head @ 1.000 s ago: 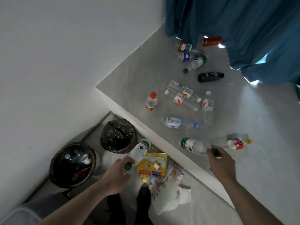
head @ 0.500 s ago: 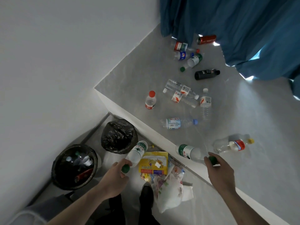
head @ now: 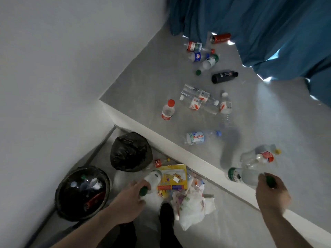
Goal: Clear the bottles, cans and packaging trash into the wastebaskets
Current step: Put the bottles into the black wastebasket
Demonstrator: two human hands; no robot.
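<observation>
Currently each hand grips a green-capped bottle by its neck: left hand [head: 129, 197] near the wastebasket [head: 81, 193], right hand [head: 270, 192] lifting its bottle [head: 241, 175] off the ledge [head: 161, 86].

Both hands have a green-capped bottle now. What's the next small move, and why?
Probably swing the left hand left and drop its bottle into the open bin. That bin already holds bottles, and the bottle hangs over the floor just to its right. The right hand grips its bottle by the cap at the ledge, so it can follow.
</observation>
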